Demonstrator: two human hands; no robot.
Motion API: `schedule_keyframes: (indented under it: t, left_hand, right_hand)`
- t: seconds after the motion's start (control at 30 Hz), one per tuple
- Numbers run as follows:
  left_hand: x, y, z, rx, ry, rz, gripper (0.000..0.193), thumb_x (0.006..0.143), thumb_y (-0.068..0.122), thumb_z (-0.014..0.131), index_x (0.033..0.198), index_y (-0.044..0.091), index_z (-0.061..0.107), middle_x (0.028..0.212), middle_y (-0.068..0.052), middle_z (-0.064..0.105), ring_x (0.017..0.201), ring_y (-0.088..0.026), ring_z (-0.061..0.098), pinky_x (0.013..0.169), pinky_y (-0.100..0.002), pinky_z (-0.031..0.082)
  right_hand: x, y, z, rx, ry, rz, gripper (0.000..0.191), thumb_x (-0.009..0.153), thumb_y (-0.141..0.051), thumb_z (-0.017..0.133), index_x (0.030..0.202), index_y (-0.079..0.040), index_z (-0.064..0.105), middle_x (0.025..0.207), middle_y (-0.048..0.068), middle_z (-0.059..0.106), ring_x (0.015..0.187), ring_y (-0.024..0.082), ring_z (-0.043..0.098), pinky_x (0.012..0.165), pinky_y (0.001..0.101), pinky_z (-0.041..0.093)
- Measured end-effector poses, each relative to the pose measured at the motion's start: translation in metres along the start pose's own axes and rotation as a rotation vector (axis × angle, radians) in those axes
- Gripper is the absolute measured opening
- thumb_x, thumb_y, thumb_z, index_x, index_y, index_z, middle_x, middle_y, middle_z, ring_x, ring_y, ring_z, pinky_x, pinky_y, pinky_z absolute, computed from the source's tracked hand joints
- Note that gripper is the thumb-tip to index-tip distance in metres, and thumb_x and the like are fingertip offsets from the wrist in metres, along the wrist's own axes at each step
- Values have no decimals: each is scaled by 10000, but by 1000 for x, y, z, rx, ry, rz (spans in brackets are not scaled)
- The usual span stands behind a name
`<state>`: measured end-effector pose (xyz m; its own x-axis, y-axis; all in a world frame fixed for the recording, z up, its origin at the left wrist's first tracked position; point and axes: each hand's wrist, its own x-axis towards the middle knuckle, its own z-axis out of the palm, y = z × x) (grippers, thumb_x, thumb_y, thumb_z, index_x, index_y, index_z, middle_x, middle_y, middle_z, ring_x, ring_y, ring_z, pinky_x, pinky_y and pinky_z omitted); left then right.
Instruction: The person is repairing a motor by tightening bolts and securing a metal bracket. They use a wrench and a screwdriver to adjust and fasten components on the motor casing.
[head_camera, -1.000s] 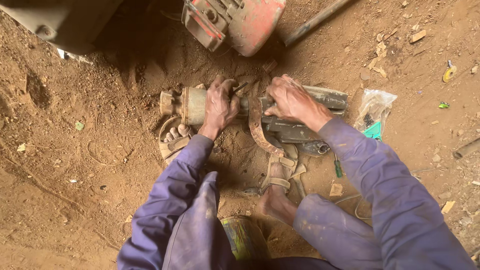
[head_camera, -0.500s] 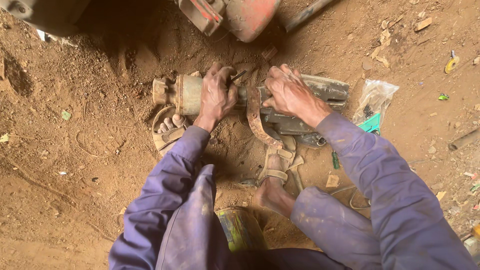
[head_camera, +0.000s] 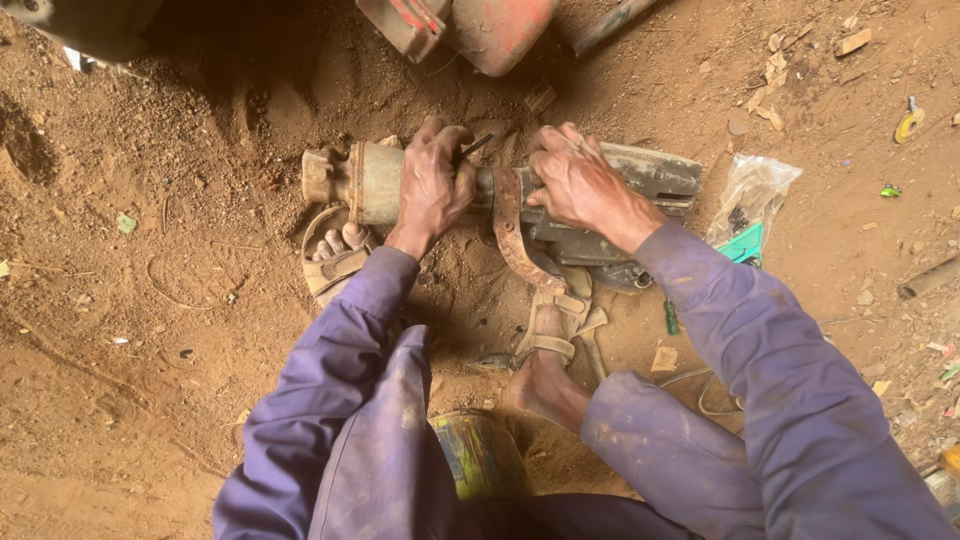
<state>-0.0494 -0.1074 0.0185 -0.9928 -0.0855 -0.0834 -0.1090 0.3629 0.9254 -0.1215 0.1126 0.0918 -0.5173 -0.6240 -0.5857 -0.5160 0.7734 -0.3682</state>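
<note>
Nearest, between purple-sleeved knees, a dented yellow-green can (head_camera: 480, 455) sunk in the red dirt. Just beyond, a sandalled right foot (head_camera: 545, 345) braced beside a curved rusty strap (head_camera: 510, 230), and the left foot (head_camera: 340, 250) tucked under the end of the work. Across both feet, lying flat on the ground, a long metal assembly (head_camera: 375, 180): pale drum and flange at the left, dark housing (head_camera: 650, 175) at the right. Left hand (head_camera: 432, 185) curled over the top just right of the drum, fingers closed around the barrel, with a thin dark rod (head_camera: 472, 150) poking out by the fingertips, possibly pinched there, though hard to tell at this angle. Right hand (head_camera: 575, 180) clamped palm-down where the strap loops the shaft, fingers together and bent. Judged a holding and working-loose stage at the middle joint, not yet apart. Next move, by the look of it, calling for firm foot bracing and opposed twisting grip on either side of the strap. Farther right, a clear plastic bag (head_camera: 750, 200); at the far edge, a red machine body (head_camera: 495, 25).
</note>
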Motion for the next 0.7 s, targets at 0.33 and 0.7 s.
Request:
schedule_keyframes:
  t: [0.33, 0.7]
  left_hand:
    - [1, 0, 0, -24, 12, 21, 316, 817, -128, 531, 1074, -82, 709, 905, -155, 640, 702, -240, 662, 533, -316, 581]
    - [0, 0, -1, 0, 15, 55, 280, 796, -104, 564, 1039, -83, 700, 895, -146, 619, 711, -235, 644, 567, -337, 572]
  right_hand:
    - [1, -10, -18, 49, -136, 115, 381, 829, -288, 817, 937, 46, 669, 1180, 217, 539, 1144, 393, 508, 1015, 597, 441]
    - [-3, -5, -8, 5, -53, 0, 313, 909, -237, 761, 933, 61, 671, 1095, 236, 566, 1015, 336, 578, 1100, 558, 440]
